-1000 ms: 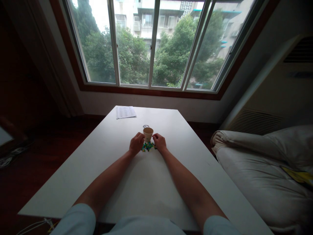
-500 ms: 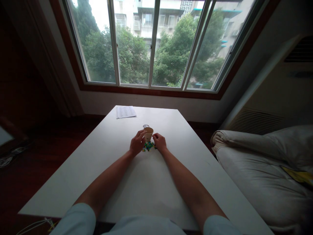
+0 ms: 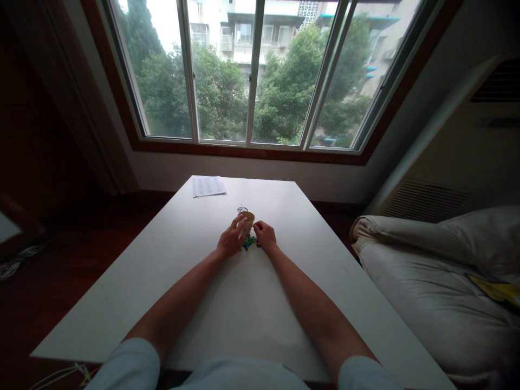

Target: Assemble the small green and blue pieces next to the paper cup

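A tan paper cup (image 3: pixel 249 218) stands upright on the white table, its mouth facing up. Right in front of it lies a pile of small beads (image 3: pixel 247 242) in green, blue and yellow. My left hand (image 3: pixel 231 238) is at the cup's left side, fingers apart and reaching across its near side; whether they touch it I cannot tell. To the right of the cup, my right hand (image 3: pixel 265 236) has its fingers pinched together, low beside the beads. What is between those fingertips is too small to make out.
Behind the cup lies a thin dark loop (image 3: pixel 242 209), like a string. Printed sheets (image 3: pixel 208 186) rest at the far left of the table (image 3: pixel 170 249). A padded pale sofa (image 3: pixel 402 271) stands along the right side, and a window spans the far wall.
My left hand has shifted slightly right and forward, its fingers now covering more of the cup and the left part of the beads. My right hand stays in place.
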Motion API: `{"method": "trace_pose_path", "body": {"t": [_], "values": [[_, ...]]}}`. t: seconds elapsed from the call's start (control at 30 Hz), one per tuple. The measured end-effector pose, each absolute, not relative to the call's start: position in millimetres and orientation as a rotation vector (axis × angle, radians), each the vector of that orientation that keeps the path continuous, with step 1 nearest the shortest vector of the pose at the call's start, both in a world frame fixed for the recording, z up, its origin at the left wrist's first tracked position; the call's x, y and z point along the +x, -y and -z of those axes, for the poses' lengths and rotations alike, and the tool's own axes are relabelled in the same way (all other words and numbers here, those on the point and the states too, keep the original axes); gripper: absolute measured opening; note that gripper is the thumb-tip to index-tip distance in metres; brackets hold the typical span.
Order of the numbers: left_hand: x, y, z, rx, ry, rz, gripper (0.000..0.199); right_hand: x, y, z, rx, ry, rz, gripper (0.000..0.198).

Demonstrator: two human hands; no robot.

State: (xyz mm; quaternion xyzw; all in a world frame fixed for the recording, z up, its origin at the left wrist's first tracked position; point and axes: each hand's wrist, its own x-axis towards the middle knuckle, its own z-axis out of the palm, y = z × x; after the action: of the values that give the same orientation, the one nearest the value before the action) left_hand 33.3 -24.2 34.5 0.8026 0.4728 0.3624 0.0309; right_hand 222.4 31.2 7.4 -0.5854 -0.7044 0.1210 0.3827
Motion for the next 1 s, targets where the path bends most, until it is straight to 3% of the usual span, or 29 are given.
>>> {"method": "trace_pose_path", "body": {"t": [0.33, 0.67, 0.8, 1.0], "values": [[24, 16, -31, 2.244, -1.626, -1.423, 0.034, 231, -32, -30, -1.849, 2.091, -0.292, 0.019], [17, 0, -13, 2.080, -1.811, -1.186, 0.020, 239, -13, -48, -1.779, 2.253, -0.918, 0.045], [16, -2, -10, 2.093, -1.793, -1.142, 0.022, 234, -10, -49, -1.733, 2.353, -0.796, 0.040], [16, -3, -7, 2.117, -1.761, -1.092, 0.022, 229, -10, -44, -1.631, 2.439, -0.481, 0.014]]}}
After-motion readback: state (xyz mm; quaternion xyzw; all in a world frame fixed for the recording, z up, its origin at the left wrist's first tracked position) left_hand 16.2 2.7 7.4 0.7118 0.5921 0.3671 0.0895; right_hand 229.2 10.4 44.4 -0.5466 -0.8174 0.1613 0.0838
